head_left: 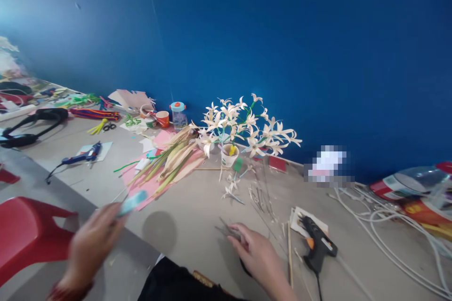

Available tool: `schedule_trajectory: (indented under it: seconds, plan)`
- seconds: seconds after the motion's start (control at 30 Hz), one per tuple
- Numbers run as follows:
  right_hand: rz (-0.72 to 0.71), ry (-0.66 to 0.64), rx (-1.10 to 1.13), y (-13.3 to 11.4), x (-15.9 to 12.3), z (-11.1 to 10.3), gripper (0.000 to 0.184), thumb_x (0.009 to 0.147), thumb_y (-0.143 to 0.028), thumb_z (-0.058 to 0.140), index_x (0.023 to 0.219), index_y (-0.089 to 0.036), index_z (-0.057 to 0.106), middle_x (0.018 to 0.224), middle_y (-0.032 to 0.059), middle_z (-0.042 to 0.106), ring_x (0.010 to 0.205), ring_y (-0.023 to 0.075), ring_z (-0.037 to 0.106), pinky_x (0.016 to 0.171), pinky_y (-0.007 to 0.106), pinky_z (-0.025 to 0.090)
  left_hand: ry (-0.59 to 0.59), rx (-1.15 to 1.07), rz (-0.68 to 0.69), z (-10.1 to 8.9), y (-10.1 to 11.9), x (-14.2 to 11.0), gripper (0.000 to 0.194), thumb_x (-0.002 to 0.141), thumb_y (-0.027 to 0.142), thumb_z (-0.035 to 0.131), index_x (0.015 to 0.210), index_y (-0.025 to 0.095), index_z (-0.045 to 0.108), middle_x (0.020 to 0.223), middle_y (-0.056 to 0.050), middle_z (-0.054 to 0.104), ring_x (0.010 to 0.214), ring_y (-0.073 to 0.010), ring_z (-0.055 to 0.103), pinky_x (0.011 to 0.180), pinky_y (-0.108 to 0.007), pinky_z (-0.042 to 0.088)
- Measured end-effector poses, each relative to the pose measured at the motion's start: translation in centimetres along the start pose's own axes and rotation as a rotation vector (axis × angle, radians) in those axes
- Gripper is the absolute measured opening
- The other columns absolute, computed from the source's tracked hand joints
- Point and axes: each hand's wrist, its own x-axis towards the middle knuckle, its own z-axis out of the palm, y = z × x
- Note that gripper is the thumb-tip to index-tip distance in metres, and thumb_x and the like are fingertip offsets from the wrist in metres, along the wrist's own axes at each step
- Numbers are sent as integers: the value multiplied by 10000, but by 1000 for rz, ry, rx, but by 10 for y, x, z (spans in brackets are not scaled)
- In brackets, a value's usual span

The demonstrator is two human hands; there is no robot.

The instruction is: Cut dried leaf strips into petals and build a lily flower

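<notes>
Near the front edge of a grey counter (197, 209), a person's two bare hands are spread well apart. The left hand (97, 230), blurred, is above that edge, its grip closed around a light-blue object (134, 202) too smeared to identify. The right hand (256, 249) is above the counter, its grip pinching scissors (231, 233) whose thin grey blades point away to the left, slightly apart. Toward the back edge, where a blue partition (275, 47) rises, a paper cup (229, 157) stands beneath a wide spray of white flowers (231, 117) on green stems. Just in front of the cup lies a loose flower (230, 190). Left of it, long dried husks (176, 164) are spread across pink paper (196, 162). To the right of the right hand, a black glue gun (323, 247) rests partly on a white pad (300, 216). Farther left, a blue glue gun (83, 155) lies near the front edge, and beyond that edge is a red stool (24, 230). White cables (374, 218) loop toward the counter's right end, near a large clear bottle (420, 178).
</notes>
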Motion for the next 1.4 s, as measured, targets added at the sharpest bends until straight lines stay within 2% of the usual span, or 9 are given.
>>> schedule_trajectory:
  seconds: [0.13, 0.23, 0.4, 0.77, 0.87, 1.0, 1.13, 1.23, 1.4]
  plan:
    - [20, 59, 0, 7, -13, -1, 357, 950, -449, 437, 1113, -226, 661, 664, 14, 682, 633, 199, 655, 586, 252, 414, -191, -2, 220, 83, 21, 16, 264, 943, 315, 458, 1137, 237, 618, 1127, -80, 653, 983, -239, 667, 798, -340, 570]
    - [58, 105, -10, 13, -23, -1, 394, 953, -478, 411, 1080, -205, 665, 652, 23, 677, 623, 208, 657, 584, 262, 427, -226, -6, 210, 110, 42, 25, 238, 933, 295, 471, 1107, 240, 624, 1127, -93, 632, 985, -249, 660, 777, -344, 572]
    - [79, 107, -12, 16, -25, 0, 397, 956, -484, 400, 1062, -211, 668, 665, 29, 688, 626, 210, 664, 572, 262, 428, -378, -146, 225, 100, 56, 27, 379, 899, 414, 551, 1229, 229, 540, 1238, -110, 566, 1132, -279, 594, 881, -381, 555]
    - [35, 78, -20, 1, -13, -1, 332, 965, -424, 414, 1072, -226, 659, 650, 9, 688, 637, 196, 668, 598, 251, 425, -451, -83, 330, 101, 67, 56, 281, 953, 254, 430, 1174, 230, 603, 1276, -123, 553, 1097, -280, 605, 852, -406, 555]
    - [63, 108, -23, 5, -18, 0, 345, 960, -438, 412, 1045, -223, 668, 643, 15, 688, 622, 200, 666, 584, 255, 427, -509, -184, 367, 95, 76, 52, 304, 959, 189, 380, 1169, 220, 597, 1304, -119, 546, 1107, -246, 610, 904, -380, 539]
    - [89, 113, -5, 10, -21, 1, 357, 954, -461, 413, 1022, -231, 677, 693, 30, 716, 649, 207, 681, 581, 255, 441, -663, -342, 471, 82, 82, 40, 354, 918, 325, 522, 1263, 242, 539, 1265, -98, 603, 1112, -247, 609, 933, -369, 531]
    - [67, 114, -8, 12, -18, 1, 377, 955, -474, 399, 1030, -230, 677, 639, 20, 690, 612, 203, 668, 560, 253, 431, -534, -393, 369, 83, 74, 44, 249, 955, 255, 437, 1120, 228, 621, 1100, -80, 674, 1017, -215, 639, 899, -346, 534]
    - [69, 111, -18, 12, -15, 1, 389, 954, -478, 399, 1046, -224, 678, 624, 17, 678, 598, 205, 661, 550, 256, 422, -380, -256, 289, 88, 65, 57, 276, 944, 233, 430, 1138, 219, 625, 1182, -106, 626, 1102, -256, 592, 958, -419, 495]
    - [99, 90, 7, 9, -15, 2, 356, 951, -461, 417, 1023, -228, 677, 694, 25, 715, 644, 203, 679, 594, 253, 445, -431, -91, 325, 101, 64, 78, 558, 880, 433, 560, 1381, 212, 449, 1452, -151, 431, 1306, -362, 415, 1048, -544, 383]
